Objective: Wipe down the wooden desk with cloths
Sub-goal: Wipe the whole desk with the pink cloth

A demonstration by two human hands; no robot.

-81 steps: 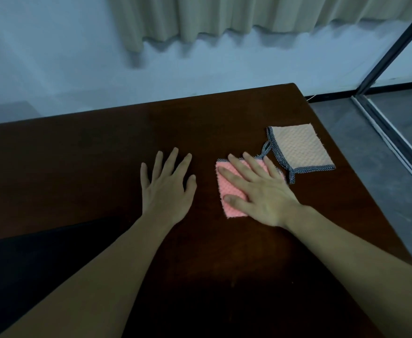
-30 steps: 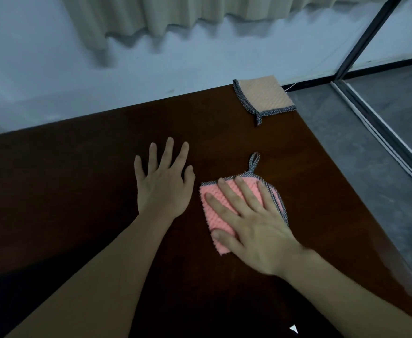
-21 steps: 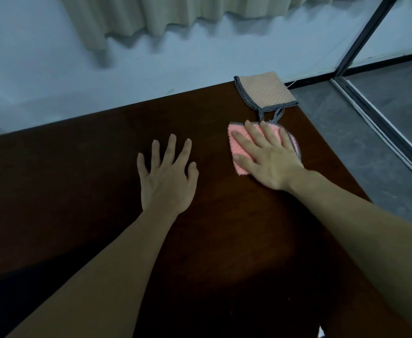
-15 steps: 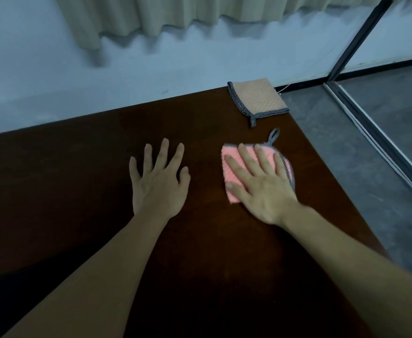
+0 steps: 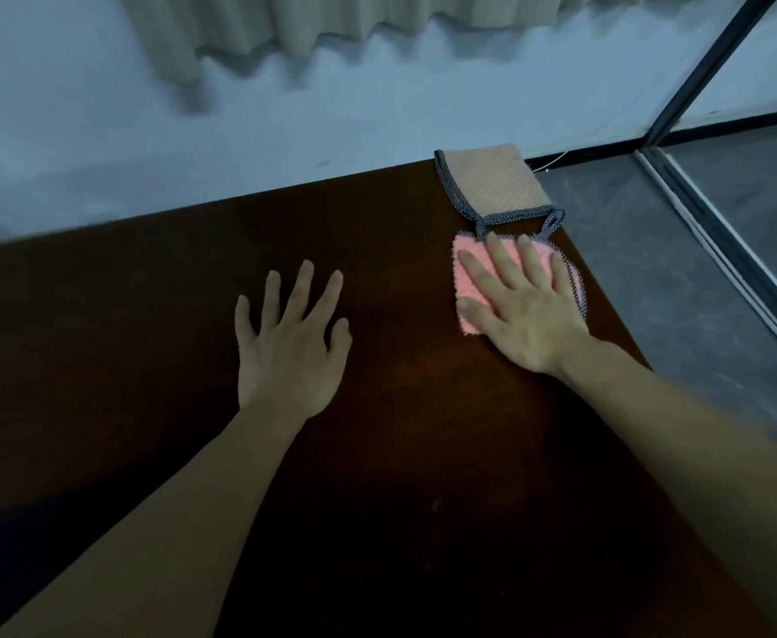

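The right hand [image 5: 522,310] lies flat on a pink cloth [image 5: 469,278] near the far right corner of the dark wooden bench [image 5: 400,453], its fingers [image 5: 501,260] straight and spread. The cloth's grey loop touches the trim of a beige cloth [image 5: 497,181] lying at the corner itself. The left hand [image 5: 290,347] rests palm down on bare wood, well apart from both cloths, fingers splayed. A curtain [image 5: 285,25] hangs against the pale wall behind.

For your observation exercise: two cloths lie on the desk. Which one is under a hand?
The pink cloth, pressed flat beneath the right hand. The beige cloth lies untouched at the desk's far corner.
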